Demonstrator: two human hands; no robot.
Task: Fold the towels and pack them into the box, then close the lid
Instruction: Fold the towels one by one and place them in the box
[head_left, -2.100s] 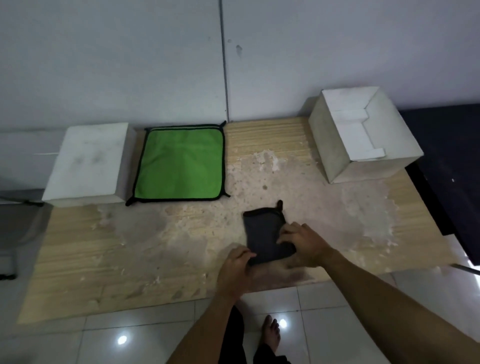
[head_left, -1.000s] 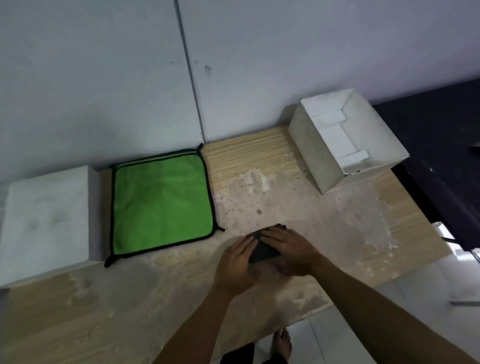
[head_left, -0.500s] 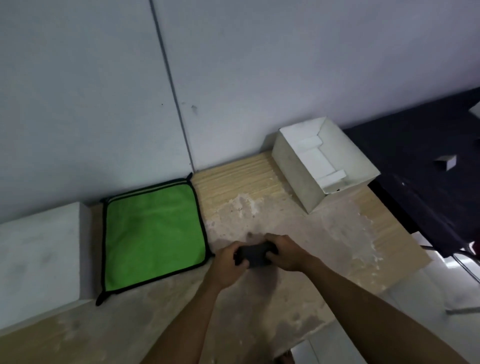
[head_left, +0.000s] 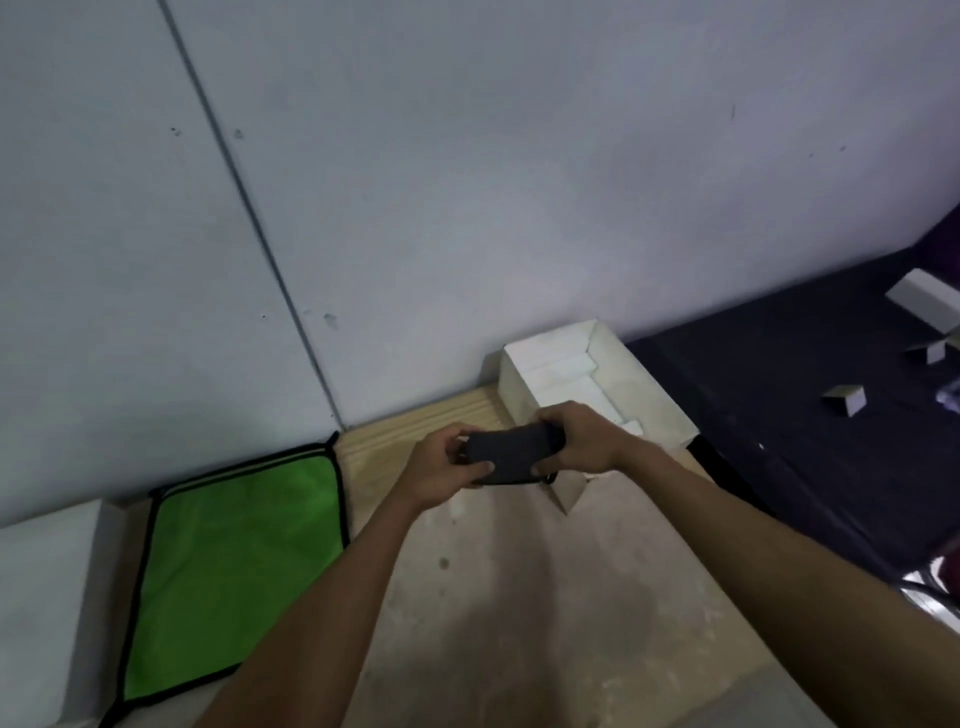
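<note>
Towels: two are recorded. Far left of the frame, a white block (head_left: 44, 613), possibly the lid, is seen on the wooden tabletop (head_left: 519, 597); its identity cannot be confirmed. Just right of it, the green towel (head_left: 234, 561) is laid flat and unfolded, black-edged, apart from both hands.

At frame centre, the dark towel (head_left: 506, 453) is held as a compact folded bundle, lifted clear of the tabletop. The left hand (head_left: 444, 470) is curled round the bundle's left end, thumb on the near face. The right hand (head_left: 582, 441) is curled round the right end, fingers wrapped over the top. A small dark loop is seen hanging below the bundle near the right hand.

Right of centre, the open white box (head_left: 644, 395) is seen against the wall, partly hidden behind the right hand; inner flaps are visible inside. The bundle is held in front of its near-left wall, not yet inside. Far right, a dark surface (head_left: 805, 441) with small pale scraps is noted.

Judged step: transfer of the folded dark towel into the box.

Risks judged:
- The fold could spring open if either grip is eased before the bundle is seated.
- The hanging loop or a bundle edge could be caught on the near wall or an inner flap, so the box could be nudged.
- The green towel is not yet folded, so lid closing would be premature.
</note>
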